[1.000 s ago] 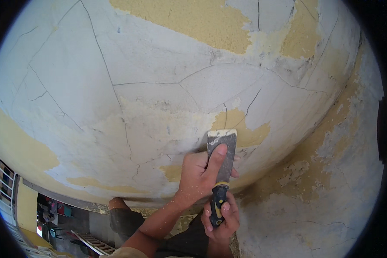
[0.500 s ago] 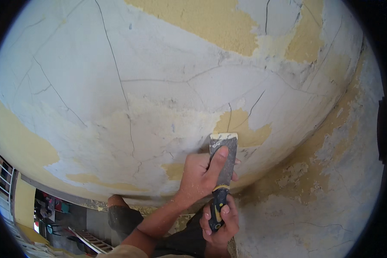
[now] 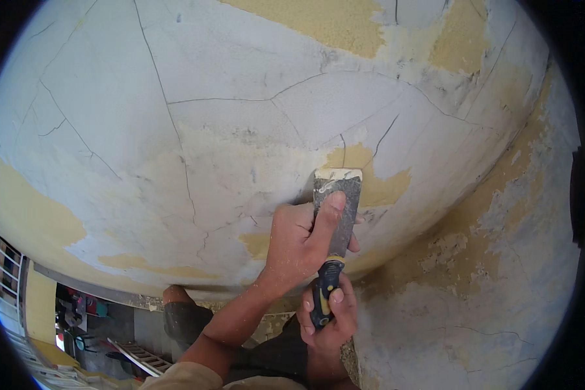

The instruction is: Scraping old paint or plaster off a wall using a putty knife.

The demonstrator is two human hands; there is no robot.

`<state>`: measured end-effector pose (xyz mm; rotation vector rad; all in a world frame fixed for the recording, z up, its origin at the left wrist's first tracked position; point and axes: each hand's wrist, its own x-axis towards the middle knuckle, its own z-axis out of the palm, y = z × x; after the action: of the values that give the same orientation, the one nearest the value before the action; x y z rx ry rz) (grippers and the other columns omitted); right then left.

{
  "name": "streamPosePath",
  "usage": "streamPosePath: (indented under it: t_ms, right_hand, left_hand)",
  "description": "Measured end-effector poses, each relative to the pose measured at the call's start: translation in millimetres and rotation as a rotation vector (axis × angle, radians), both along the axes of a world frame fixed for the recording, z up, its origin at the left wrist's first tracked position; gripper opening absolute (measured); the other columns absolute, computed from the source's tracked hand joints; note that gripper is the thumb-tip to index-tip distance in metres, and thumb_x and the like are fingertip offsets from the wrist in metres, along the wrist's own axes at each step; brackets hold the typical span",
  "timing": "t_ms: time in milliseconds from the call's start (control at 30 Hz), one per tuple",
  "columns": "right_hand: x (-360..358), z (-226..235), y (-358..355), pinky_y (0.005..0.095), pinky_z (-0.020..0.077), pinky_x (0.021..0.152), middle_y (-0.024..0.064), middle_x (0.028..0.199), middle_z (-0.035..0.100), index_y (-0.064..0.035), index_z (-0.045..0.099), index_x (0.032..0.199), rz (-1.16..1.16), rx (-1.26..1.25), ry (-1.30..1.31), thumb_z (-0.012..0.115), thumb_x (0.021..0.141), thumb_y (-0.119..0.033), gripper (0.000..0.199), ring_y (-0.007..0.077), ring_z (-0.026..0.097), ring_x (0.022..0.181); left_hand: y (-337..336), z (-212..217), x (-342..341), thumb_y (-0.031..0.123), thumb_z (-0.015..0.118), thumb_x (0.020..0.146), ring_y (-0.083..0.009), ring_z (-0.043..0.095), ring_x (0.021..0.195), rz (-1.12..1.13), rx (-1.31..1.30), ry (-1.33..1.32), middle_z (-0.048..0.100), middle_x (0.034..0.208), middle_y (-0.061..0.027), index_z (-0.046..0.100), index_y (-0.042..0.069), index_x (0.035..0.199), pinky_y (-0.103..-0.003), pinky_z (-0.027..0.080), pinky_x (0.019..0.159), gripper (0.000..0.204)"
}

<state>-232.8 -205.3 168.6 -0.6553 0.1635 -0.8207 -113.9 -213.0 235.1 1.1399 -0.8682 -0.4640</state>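
Observation:
A wide-bladed scraper [image 3: 338, 224] with a dark blade and a black-and-yellow handle points up the wall. Pale yellow material coats its front edge, which lies over a bare yellow patch [image 3: 385, 188] just below a crack. My left hand [image 3: 299, 240] is closed round the blade, its thumb flat on the upper face and fingertips showing at the far side. Wrapped round the handle is my right hand [image 3: 333, 315], below the left one. Whether the edge presses on the surface is hard to see. Both forearms look dusted with pale specks.
The whitish wall [image 3: 227, 136] carries long cracks and larger yellow areas [image 3: 325, 23]. A second wall [image 3: 448, 325] with peeling patches meets it on the right. Down at the left are a ladder [image 3: 136, 357], a white railing [image 3: 3, 273] and assorted items on the floor.
The scraper and both hands have moved slightly up along the wall, its edge now further over the yellow patch. The view has also shifted, so the wall appears higher in the picture.

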Motion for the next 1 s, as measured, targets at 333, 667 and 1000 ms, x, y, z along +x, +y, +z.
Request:
streamPosePath:
  t_ms: [333, 667, 1000]
  right_hand:
    - [7, 4, 0, 0.0222, 0.0312, 0.031, 0.0162, 0.067, 0.05, 0.0045, 0.039, 0.109, 0.048, -0.061, -0.091, 0.046, 0.089, -0.027, 0.038, 0.0136, 0.036, 0.033]
    - [9, 7, 8, 0.0215, 0.0326, 0.034, 0.0186, 0.07, 0.053, 0.0087, 0.038, 0.117, -0.008, 0.073, -0.088, 0.049, 0.088, -0.026, 0.047, 0.0126, 0.04, 0.037]
    - [13, 17, 4, 0.022, 0.0306, 0.032, 0.0136, 0.067, 0.049, 0.0017, 0.04, 0.108, 0.064, -0.072, -0.113, 0.045, 0.09, -0.03, 0.037, 0.0126, 0.036, 0.033]
  left_hand:
    - [2, 11, 2, 0.042, 0.045, 0.093, -0.0139, 0.061, 0.055, -0.042, 0.17, 0.06, 0.062, 0.062, -0.0089, 0.064, -0.006, 0.084, -0.025, 0.047, 0.05, 0.052]
    - [5, 22, 1, 0.037, 0.046, 0.093, -0.0081, 0.056, 0.052, -0.041, 0.111, 0.017, 0.061, 0.055, -0.009, 0.066, -0.005, 0.075, -0.024, 0.043, 0.047, 0.05]
    - [5, 30, 3, 0.042, 0.046, 0.093, -0.0134, 0.061, 0.055, -0.031, 0.202, 0.049, 0.063, 0.064, -0.0096, 0.064, -0.005, 0.082, -0.025, 0.047, 0.049, 0.052]
